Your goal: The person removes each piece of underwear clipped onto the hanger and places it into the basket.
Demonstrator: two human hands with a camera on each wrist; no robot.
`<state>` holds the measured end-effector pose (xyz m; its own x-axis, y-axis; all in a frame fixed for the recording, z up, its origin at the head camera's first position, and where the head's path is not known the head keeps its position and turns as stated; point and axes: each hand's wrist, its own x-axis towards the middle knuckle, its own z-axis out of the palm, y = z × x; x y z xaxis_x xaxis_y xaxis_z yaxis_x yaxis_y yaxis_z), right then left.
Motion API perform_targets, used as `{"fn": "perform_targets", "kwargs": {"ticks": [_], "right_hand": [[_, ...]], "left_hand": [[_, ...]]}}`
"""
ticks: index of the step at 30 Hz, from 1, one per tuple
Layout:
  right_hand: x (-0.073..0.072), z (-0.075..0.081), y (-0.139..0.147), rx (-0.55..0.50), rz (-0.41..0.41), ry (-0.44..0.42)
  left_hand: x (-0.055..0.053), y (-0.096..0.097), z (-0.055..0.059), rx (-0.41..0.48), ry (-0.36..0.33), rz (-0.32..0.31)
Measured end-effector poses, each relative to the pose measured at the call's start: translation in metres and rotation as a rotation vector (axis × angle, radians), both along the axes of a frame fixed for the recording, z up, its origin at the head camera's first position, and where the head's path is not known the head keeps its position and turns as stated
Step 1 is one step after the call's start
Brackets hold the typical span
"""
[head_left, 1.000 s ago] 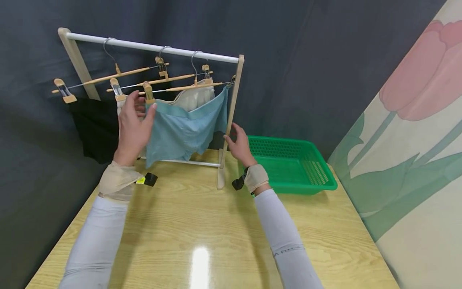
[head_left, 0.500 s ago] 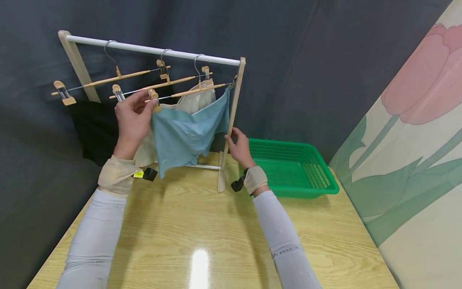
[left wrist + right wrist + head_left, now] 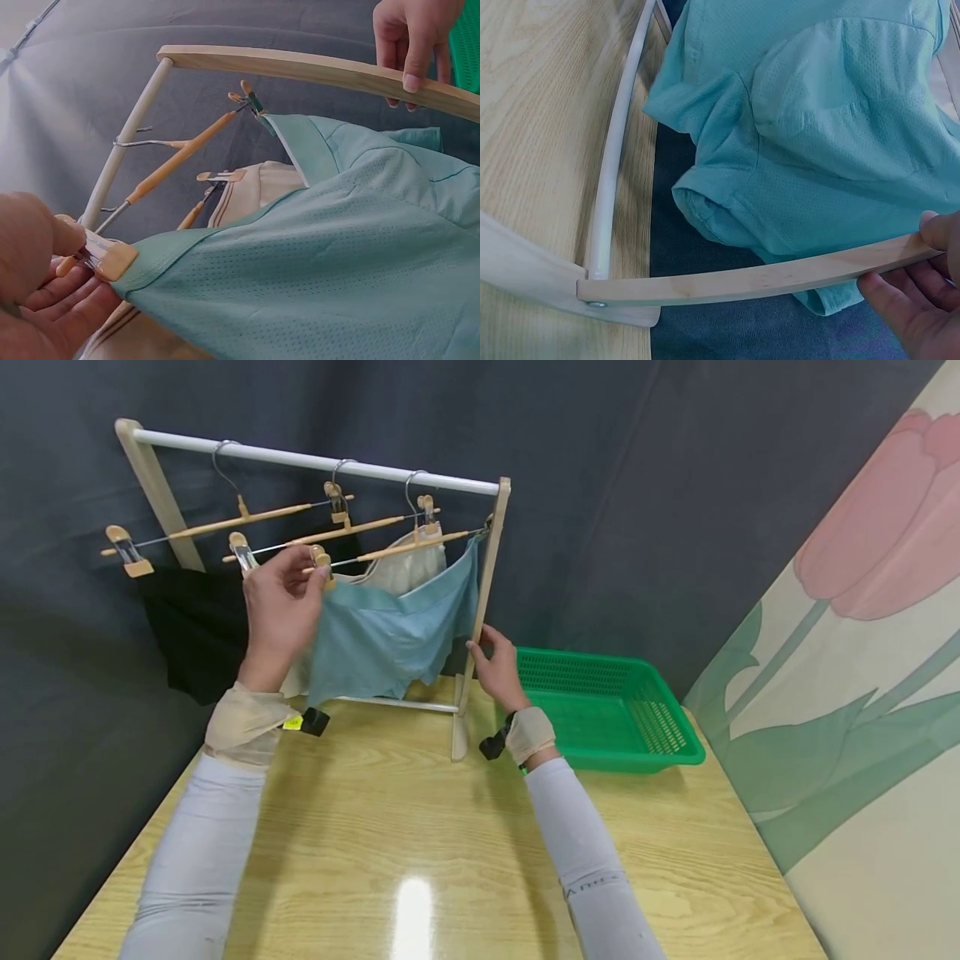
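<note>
Light blue boxer briefs (image 3: 375,635) hang by clips from the front wooden hanger (image 3: 412,545) on a small clothes rack. My left hand (image 3: 277,614) pinches the hanger's left clip (image 3: 116,260) between thumb and fingers, and the waistband corner sits in that clip's jaws. With my right hand (image 3: 498,668) I grip the rack's right wooden post (image 3: 780,277), thumb on one side and fingers on the other. Behind the blue pair, cream briefs (image 3: 408,564) hang from a second hanger, partly hidden. Black briefs (image 3: 195,627) hang on a third, furthest left.
A green plastic basket (image 3: 600,714) stands on the wooden table (image 3: 420,810) to the right of the rack. The rack's white top bar (image 3: 315,457) carries the hangers. A dark curtain (image 3: 637,510) closes off the back, and a tulip-patterned panel (image 3: 847,610) the right.
My left hand has moved from beside the clip to pinching it. The clip has shifted slightly right, and the blue briefs swung right, then back left. My right hand stays on the post.
</note>
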<state>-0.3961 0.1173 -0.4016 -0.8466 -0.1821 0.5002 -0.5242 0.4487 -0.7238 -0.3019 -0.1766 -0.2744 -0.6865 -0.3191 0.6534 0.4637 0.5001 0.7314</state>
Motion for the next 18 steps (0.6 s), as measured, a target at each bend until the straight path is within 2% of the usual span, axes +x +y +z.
{"fn": "perform_targets", "kwargs": {"ticks": [4,8,13,18], "right_hand": [[0.0003,0.002,0.0003,-0.007,-0.006,-0.002],[-0.0002,0.0012,0.0008,-0.018,0.004,0.004],[-0.0022,-0.0006,0.0012,-0.022,0.01,0.015],[-0.0039,-0.0005,0.0009,-0.023,0.007,0.025]], "left_hand": [[0.0007,0.0017,0.003,-0.014,-0.04,-0.011],[-0.0007,0.0017,0.0036,-0.009,-0.055,-0.05],[-0.0015,0.0046,0.005,0.027,-0.045,-0.094],[-0.0021,0.0078,0.0057,0.035,-0.004,-0.082]]}}
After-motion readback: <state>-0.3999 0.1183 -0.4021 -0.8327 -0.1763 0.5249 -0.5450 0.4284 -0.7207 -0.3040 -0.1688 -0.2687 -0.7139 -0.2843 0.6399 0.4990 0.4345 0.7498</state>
